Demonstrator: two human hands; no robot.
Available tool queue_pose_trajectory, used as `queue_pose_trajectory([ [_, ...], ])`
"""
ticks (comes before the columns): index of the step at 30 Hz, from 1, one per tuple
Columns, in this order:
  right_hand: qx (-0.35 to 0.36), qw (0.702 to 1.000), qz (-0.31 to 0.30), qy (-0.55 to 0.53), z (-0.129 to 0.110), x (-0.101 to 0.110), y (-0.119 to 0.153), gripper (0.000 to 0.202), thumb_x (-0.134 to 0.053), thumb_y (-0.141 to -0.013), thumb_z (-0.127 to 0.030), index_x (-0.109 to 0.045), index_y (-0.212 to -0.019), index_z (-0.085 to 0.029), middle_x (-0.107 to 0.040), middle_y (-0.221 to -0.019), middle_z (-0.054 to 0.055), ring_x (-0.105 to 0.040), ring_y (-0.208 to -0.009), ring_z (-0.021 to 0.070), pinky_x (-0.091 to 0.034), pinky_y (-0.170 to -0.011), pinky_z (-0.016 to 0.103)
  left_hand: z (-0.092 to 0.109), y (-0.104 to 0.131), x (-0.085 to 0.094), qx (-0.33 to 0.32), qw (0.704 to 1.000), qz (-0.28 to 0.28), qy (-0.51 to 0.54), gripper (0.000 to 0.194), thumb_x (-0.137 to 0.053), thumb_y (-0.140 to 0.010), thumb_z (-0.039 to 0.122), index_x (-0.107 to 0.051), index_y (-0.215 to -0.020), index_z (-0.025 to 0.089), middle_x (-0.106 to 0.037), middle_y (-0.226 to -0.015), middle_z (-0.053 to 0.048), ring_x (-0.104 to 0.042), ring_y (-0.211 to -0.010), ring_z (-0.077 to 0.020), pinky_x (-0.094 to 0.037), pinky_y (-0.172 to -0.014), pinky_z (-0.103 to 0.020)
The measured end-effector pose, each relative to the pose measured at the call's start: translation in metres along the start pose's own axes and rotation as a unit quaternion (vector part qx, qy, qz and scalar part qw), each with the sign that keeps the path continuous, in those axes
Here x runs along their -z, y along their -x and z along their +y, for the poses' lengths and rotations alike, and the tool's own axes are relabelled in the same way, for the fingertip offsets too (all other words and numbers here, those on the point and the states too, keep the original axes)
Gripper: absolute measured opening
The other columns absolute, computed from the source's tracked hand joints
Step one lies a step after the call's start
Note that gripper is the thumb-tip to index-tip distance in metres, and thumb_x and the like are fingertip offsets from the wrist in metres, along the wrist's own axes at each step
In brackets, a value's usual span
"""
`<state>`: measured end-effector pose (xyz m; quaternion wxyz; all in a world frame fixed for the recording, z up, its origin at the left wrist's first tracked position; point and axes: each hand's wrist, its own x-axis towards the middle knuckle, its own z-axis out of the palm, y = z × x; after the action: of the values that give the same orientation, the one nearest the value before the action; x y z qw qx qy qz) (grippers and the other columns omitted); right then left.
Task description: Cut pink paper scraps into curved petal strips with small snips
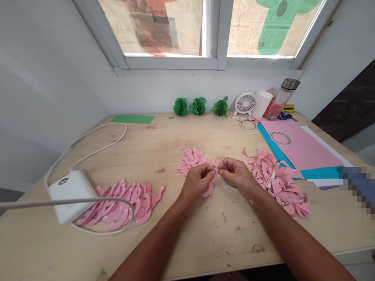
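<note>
My left hand (198, 180) is closed in a pinch on a curved pink paper cutout (208, 190), which hangs below its fingertips. Close beside it, my right hand (236, 172) pinches a small white bit that looks like tape, at the cutout's upper end. The fingertips of both hands nearly meet. Partly hidden beneath the right hand lies a roll of tape (230, 185). Just behind the left hand is a pile of pink paper petals (191, 159). Further left, many curled pink strips (125, 205) with white spots at their ends overlap in a heap.
Pink scraps (278, 183) lie right of my right hand. Beyond are pink sheets (301, 142), two tape rolls, a small fan (245, 104) and a glass bottle (283, 99). Green paper flowers (198, 106) line the wall. A white box (72, 195) with a cable sits left.
</note>
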<state>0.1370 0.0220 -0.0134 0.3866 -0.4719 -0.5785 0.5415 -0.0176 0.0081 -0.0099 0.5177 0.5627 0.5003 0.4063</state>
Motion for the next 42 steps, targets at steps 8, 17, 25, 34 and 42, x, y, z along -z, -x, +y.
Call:
queue_pose_trajectory([
  [8,0.013,1.0,-0.006,0.013,0.002,0.0003,-0.0005,0.006,-0.056,-0.067,-0.019,-0.056,-0.073,-0.017,-0.047,-0.056,-0.005,-0.038,-0.046,0.006,-0.025,-0.042,0.019,-0.0002,0.0022,-0.0002,-0.032,0.999,0.003,-0.035,0.018,-0.053,-0.073,0.032,-0.061,-0.068,0.016,-0.053,-0.059,0.001,-0.043,-0.05,-0.0084,-0.031,-0.045,-0.018],
  [17,0.018,0.999,-0.008,0.029,0.0012,-0.0002,0.0013,0.006,-0.055,-0.067,-0.019,-0.057,-0.073,-0.018,-0.047,-0.056,-0.005,-0.037,-0.046,0.0061,-0.025,-0.042,0.019,0.0019,0.0034,-0.0023,-0.064,0.993,0.033,-0.094,0.016,-0.051,-0.072,0.027,-0.061,-0.065,0.015,-0.056,-0.059,0.001,-0.046,-0.055,-0.0103,-0.034,-0.051,-0.02],
  [25,0.019,0.999,0.009,0.043,0.0056,-0.0026,-0.0005,0.007,-0.053,-0.066,-0.016,-0.056,-0.071,-0.018,-0.047,-0.056,-0.005,-0.039,-0.047,0.0066,-0.026,-0.043,0.019,0.0043,0.0042,-0.0028,-0.052,0.993,0.038,-0.096,0.014,-0.052,-0.07,0.025,-0.06,-0.063,0.016,-0.056,-0.057,0.001,-0.046,-0.053,-0.0103,-0.035,-0.05,-0.02],
  [34,0.038,0.997,0.022,0.057,0.0033,-0.0059,0.0005,0.007,-0.053,-0.065,-0.015,-0.054,-0.071,-0.018,-0.048,-0.057,-0.005,-0.043,-0.051,0.0078,-0.03,-0.046,0.02,0.0058,0.0036,-0.0038,-0.05,0.994,0.05,-0.086,0.013,-0.052,-0.068,0.023,-0.06,-0.061,0.016,-0.056,-0.056,0.002,-0.046,-0.053,-0.0098,-0.035,-0.05,-0.019],
  [42,0.017,0.999,0.034,0.026,-0.0015,-0.006,0.0015,0.018,-0.053,-0.068,-0.018,-0.053,-0.086,-0.019,-0.052,-0.063,-0.004,-0.045,-0.052,0.0082,-0.031,-0.047,0.02,0.0051,0.0026,-0.0019,-0.034,0.995,0.069,-0.058,0.014,-0.053,-0.069,0.025,-0.058,-0.061,0.015,-0.051,-0.055,0.003,-0.043,-0.052,-0.0091,-0.034,-0.049,-0.019],
])
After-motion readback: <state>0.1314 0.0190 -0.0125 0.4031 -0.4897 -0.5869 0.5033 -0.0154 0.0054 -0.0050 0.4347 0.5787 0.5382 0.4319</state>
